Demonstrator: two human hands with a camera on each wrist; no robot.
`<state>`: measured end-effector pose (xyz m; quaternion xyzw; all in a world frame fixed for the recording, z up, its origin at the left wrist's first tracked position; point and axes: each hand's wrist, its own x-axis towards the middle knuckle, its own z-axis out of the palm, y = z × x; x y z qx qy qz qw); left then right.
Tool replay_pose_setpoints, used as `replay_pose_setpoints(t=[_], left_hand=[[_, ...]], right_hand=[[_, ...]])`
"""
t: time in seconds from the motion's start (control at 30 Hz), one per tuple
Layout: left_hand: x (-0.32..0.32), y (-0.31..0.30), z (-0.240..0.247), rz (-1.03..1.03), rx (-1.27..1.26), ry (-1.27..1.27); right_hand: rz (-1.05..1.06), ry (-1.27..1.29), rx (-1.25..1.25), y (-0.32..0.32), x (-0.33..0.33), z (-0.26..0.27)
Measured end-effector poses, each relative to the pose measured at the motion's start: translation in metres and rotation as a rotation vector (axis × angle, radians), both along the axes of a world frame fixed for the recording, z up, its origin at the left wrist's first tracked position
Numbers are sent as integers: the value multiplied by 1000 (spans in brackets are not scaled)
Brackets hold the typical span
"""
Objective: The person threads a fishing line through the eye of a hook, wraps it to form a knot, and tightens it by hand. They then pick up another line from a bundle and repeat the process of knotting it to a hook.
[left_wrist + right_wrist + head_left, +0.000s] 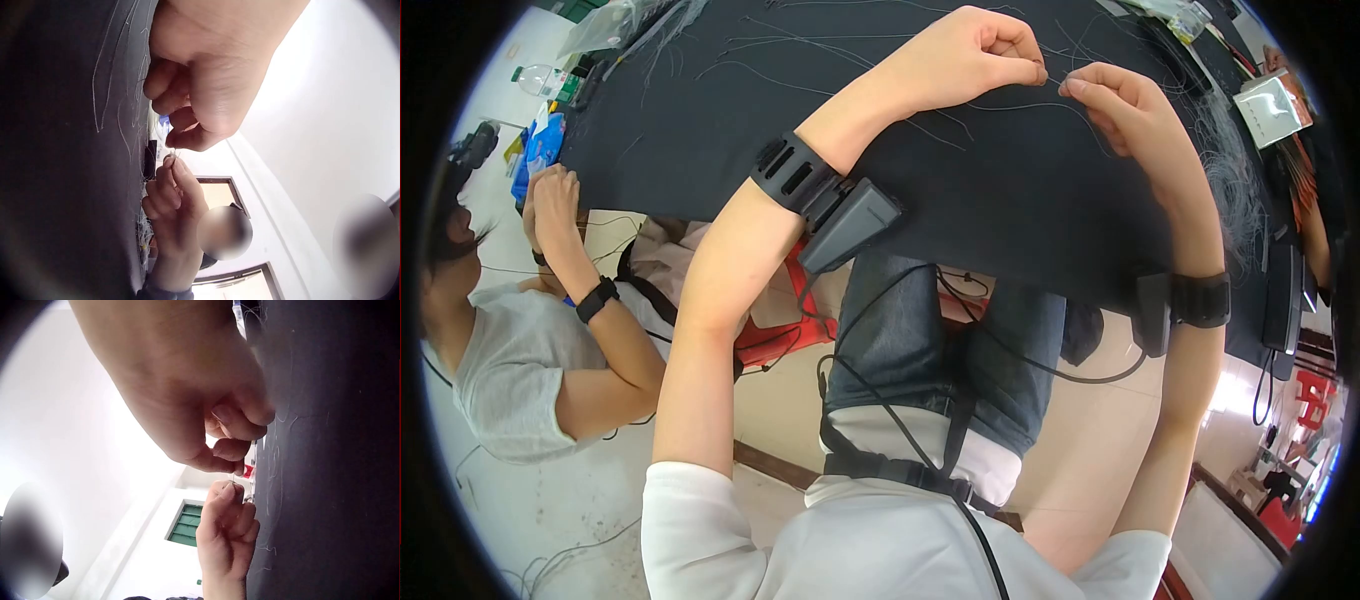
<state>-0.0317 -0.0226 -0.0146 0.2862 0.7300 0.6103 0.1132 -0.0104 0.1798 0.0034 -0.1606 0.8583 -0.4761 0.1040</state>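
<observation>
In the head view, the left hand and the right hand met over the far part of a black cloth that covered the table. Both hands had the fingers curled. Thumb and forefinger of each one pinched a thin pale thread, which ran across the small gap between the fingertips, just above the cloth. The wrist views showed the same pinch from the side, with the other fingers folded toward the palm. There the thread was only a short light line; it was probably one single piece, but I could not tell this for sure. Only the head view showed the many loose threads lying on the cloth, a white packet at the right edge, and a second person sitting at the left.
</observation>
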Motion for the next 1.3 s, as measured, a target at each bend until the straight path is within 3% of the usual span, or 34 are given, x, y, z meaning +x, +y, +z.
replay_pose_setpoints(t=[0.3,0.4,0.5,0.6,0.7,0.9,1.0,1.2,1.3], left_hand=[[-1,1,-2,25,-48,26],[0,1,-6,143,-162,246],[3,1,-2,120,86,309],[16,-9,38,61,-11,97],[8,-23,35,43,-133,244],[6,-15,20,-75,-55,-52],[14,-13,14,-56,-76,-79],[18,-18,4,1,-85,-45],[20,-19,5,-9,-112,-51]], right_hand=[[-65,32,18,5,-5,-4],[-90,75,-19,4,-4,-3],[-62,77,-87,4,-4,-2],[-41,11,-180,1,3,3],[-9,-129,-281,-5,11,6],[-11,-384,-395,-11,13,6],[-97,-377,-495,-11,12,1],[-29,-433,-268,-17,16,5],[10,-335,-256,-18,18,0]])
